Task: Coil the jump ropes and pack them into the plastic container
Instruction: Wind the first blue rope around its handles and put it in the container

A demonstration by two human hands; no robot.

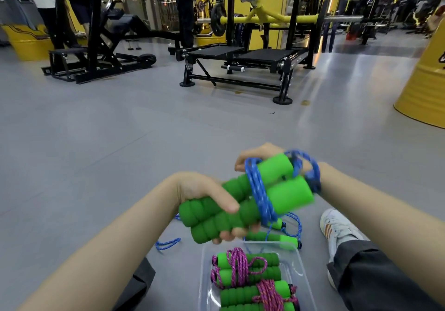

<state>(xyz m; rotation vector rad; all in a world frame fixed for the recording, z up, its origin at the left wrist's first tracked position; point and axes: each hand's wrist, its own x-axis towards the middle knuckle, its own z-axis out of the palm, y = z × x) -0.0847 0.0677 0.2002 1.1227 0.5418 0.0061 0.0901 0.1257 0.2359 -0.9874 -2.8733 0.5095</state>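
My left hand (207,197) grips the ribbed ends of two green foam handles (243,197) held side by side. A blue rope (260,190) is wound several times around their middle. My right hand (260,159) is behind the handles' far ends, with loops of the blue rope around its wrist and fingers. Below, a clear plastic container (207,274) on the floor holds two coiled jump ropes with green handles and pink rope (240,267). Another blue-roped jump rope (272,236) lies loose on the floor just beyond the container.
I sit on a grey gym floor; my white shoe (337,228) and dark trouser leg lie to the right. A black weight rack (240,62) stands ahead, another machine (96,53) at far left, a yellow barrel (423,89) at right. People's legs stand far behind.
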